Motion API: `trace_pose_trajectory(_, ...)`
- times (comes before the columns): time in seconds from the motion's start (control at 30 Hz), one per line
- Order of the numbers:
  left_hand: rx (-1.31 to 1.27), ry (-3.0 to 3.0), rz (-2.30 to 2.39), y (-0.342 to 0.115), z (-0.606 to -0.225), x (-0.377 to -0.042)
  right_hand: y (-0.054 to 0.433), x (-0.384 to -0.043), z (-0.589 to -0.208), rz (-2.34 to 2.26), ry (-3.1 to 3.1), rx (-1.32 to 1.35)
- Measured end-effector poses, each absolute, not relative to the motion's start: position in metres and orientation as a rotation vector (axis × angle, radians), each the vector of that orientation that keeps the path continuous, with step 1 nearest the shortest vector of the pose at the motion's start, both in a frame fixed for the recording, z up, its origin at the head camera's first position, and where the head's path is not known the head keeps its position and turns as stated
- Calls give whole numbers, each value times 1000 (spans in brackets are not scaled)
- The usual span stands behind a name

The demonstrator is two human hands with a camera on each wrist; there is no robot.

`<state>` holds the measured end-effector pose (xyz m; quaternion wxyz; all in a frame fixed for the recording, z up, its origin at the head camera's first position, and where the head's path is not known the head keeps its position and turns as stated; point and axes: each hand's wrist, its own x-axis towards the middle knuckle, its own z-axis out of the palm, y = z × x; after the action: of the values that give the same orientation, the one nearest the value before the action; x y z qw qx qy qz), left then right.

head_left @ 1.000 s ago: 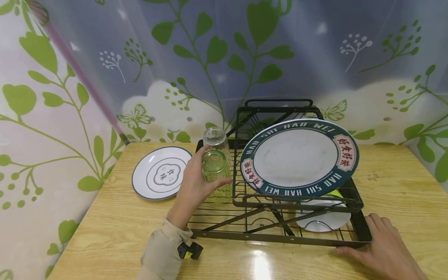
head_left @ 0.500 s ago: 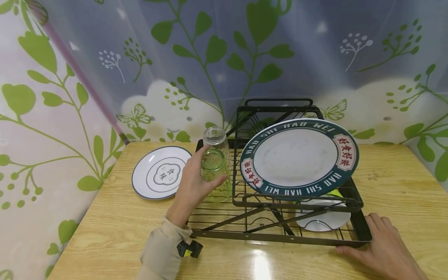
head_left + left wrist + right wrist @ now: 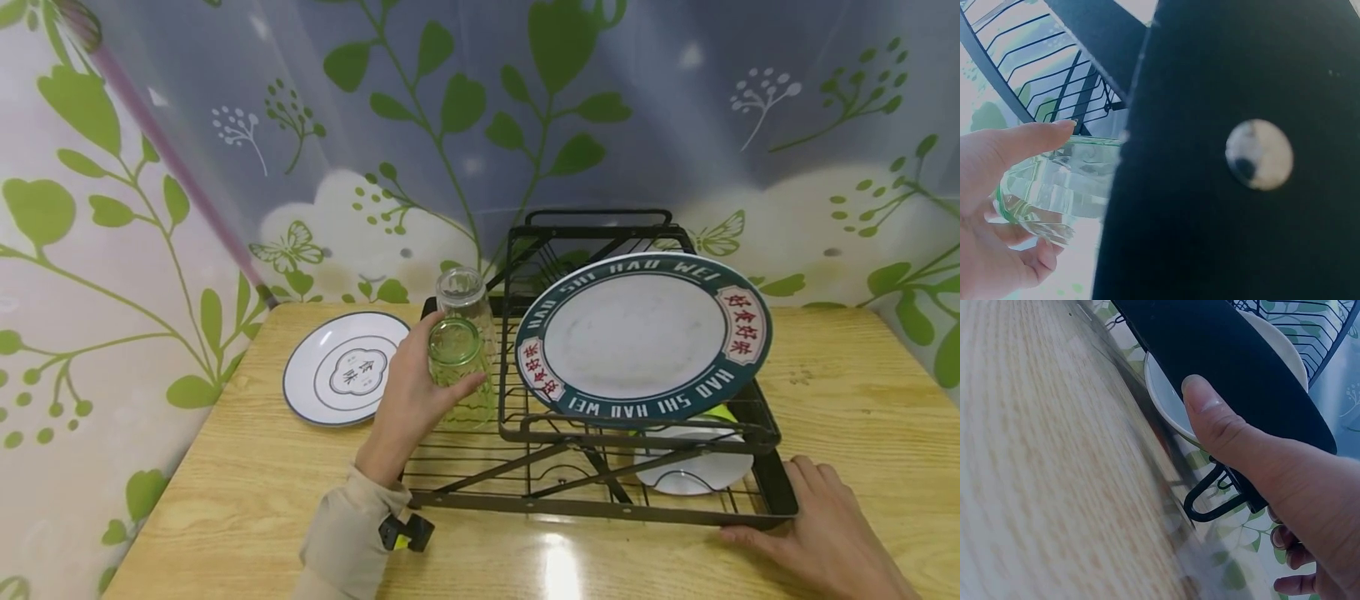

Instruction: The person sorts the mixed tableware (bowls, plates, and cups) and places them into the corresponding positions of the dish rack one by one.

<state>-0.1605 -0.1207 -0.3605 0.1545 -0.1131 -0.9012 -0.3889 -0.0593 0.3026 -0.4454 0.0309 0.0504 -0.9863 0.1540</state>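
Observation:
My left hand (image 3: 408, 387) grips a green ribbed drinking glass (image 3: 457, 379) at the left end of the black wire dish rack (image 3: 525, 505), with the thumb on its near side. A clear glass (image 3: 461, 287) stands just behind it. In the left wrist view, the green glass (image 3: 1063, 181) shows between thumb and curled fingers, partly hidden by the rack's dark frame. My right hand (image 3: 825, 521) holds the rack's front right corner. The right wrist view has the thumb of this hand (image 3: 1260, 456) pressed on the black frame and the fingers on the other side.
A large green-rimmed oval plate (image 3: 630, 337) lies tilted on the rack's upper tier. Beneath it, a white dish (image 3: 693, 458) sits on the lower tier. A blue-rimmed white plate (image 3: 315, 383) rests on the wooden table (image 3: 225, 500), left of the rack. A leaf-patterned curtain (image 3: 420, 192) hangs behind.
The green glass and my left thumb have shifted slightly leftward and back. My right hand stays at the rack's corner, and the plates have not moved.

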Motion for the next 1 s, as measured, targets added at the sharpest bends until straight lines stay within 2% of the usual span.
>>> trace_pose_trajectory(0.4, -270, -2586, -1213, -126, -357, -157, 302, -60, -443, 467, -3050, 149)
trace_pose_trajectory(0.73, 22, -2335, -1730, -159, -354, -150, 302, -61, -443, 456, -3064, 141)
trace_pose_trajectory(1.0, 445, -2065, -1887, -193, -377, -150, 302, -61, -443, 464, -3076, 141)
